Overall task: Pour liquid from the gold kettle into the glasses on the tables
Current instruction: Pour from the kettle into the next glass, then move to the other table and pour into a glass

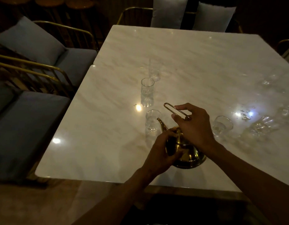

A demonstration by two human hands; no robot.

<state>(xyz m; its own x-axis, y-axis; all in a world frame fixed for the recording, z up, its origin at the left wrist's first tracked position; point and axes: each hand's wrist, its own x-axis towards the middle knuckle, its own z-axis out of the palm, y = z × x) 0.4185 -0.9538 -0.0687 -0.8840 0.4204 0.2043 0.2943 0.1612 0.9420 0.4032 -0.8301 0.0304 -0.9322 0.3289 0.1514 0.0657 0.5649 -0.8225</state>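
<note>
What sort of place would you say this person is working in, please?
Probably a restaurant or café dining room: a long marble-look table set with several drinking glasses, and gold-framed chairs with grey cushions along its sides.

Restaurant: marble tables, cushioned chairs

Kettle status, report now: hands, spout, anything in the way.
Left hand on kettle body, right hand on wire handle. Kettle tilted, spout at nearest glass; no stream visible. Path clear; other glasses stand apart.
</note>
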